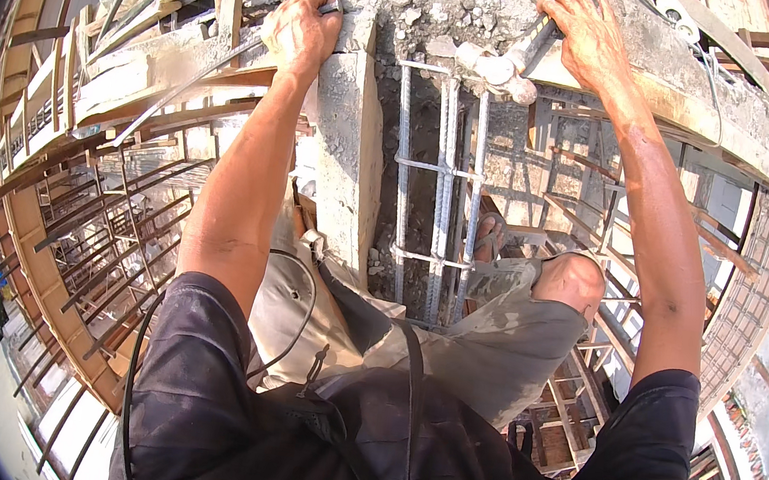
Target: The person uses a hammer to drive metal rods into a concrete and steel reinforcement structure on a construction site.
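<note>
My left hand is closed around the upper end of a long thin metal bar, which slants down to the left over the formwork. Farther right, my right hand lies across the handle of a hammer, its fingers curled loosely over it. The hammer's head, crusted with pale cement, points toward me beside the top of the rebar cage. Broken concrete rubble lies between the two hands. Below it, a tied rebar cage stands in a gap beside a concrete-smeared timber.
My bent knee is close to the cage on the right. Wooden scaffolding poles and boards fill the drop on the left. More timbers and a steel mesh are below on the right. A cable loops over the slab edge.
</note>
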{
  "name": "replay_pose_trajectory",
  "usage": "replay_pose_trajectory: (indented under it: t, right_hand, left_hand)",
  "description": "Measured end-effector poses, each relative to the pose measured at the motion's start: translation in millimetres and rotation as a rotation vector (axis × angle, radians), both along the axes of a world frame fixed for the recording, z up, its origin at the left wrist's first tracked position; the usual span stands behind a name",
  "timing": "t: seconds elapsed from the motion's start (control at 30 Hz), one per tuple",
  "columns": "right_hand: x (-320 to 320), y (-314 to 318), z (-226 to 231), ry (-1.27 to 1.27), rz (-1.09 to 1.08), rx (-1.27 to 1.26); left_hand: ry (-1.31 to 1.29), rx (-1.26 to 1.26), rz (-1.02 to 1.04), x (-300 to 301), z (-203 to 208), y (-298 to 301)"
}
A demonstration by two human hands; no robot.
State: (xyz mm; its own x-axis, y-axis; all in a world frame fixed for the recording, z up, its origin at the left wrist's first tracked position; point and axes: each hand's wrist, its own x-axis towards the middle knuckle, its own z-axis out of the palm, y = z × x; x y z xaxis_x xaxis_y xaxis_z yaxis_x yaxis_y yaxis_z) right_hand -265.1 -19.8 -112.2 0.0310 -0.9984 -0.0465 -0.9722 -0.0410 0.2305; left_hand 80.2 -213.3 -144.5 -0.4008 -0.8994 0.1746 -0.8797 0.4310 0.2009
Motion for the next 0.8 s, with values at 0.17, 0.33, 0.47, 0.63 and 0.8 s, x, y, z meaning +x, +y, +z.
replay_pose_trajectory:
  t: [0.17,0.33,0.47,0.63,0.8]
  right_hand:
    - [10.2,10.7,41.9,-0.189,0.087,0.108]
    - [77.3,86.6,103.5,-0.152,0.009,0.265]
    - [132.8,171.8,150.5,-0.34,-0.281,0.15]
    - [244.1,255.9,194.1,-1.045,-0.872,0.165]
    - [322.1,339.0,166.6,-1.68,-1.242,-0.026]
  left_hand:
    - [0.081,0.001,-0.016,10.3,3.0,1.8]
    - [0.171,-0.03,-0.071,9.2,3.1,7.5]
    - [0.194,-0.044,-0.14,2.7,-4.5,4.7]
    - [0.088,0.146,-0.158,38.2,16.3,-5.6]
    - [0.425,0.019,-0.058,55.5,102.5,-27.6]
